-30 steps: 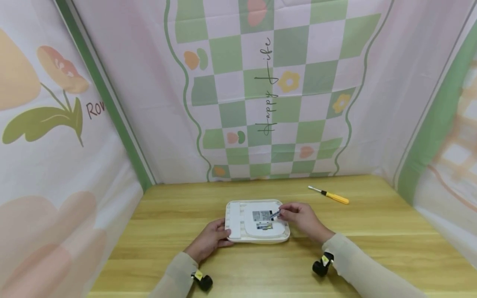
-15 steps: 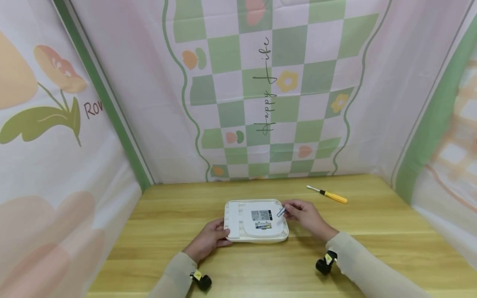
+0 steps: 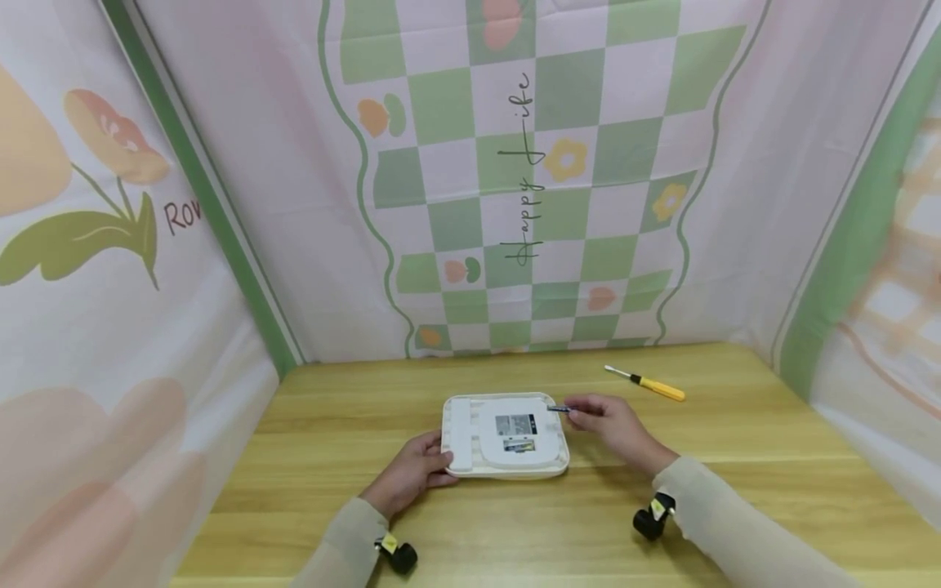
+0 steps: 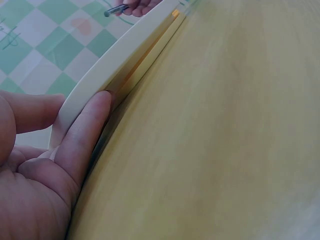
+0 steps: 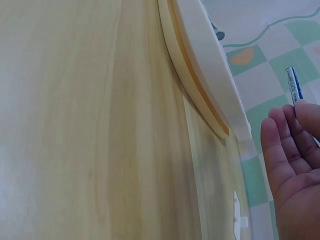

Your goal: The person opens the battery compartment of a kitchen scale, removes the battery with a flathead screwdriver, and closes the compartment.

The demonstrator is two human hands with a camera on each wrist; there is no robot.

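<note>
A white flat device [image 3: 470,437] with rounded corners lies with a label and a small battery compartment facing up. My left hand [image 3: 412,469] grips its left edge, thumb on top and fingers beneath, as the left wrist view shows [image 4: 45,165] up close. Inside the compartment sits a battery [image 3: 520,447]. My right hand [image 3: 613,425] pinches a slim blue-and-silver battery [image 3: 559,408] between thumb and fingers, above the device's far right corner. In the right wrist view the held battery [image 5: 294,85] sticks up from the fingertips, apart from the device.
A screwdriver [image 3: 657,387] with a yellow handle lies on the wooden table [image 3: 353,392] at the back right. In the right wrist view a small white tabbed piece [image 5: 237,215] lies beyond the device. Patterned curtains [image 3: 507,204] enclose the table at the back and sides.
My right hand has drawn the battery from over the label towards the right corner, and the battery has turned to lie nearly level. The left hand and the device stay put.
</note>
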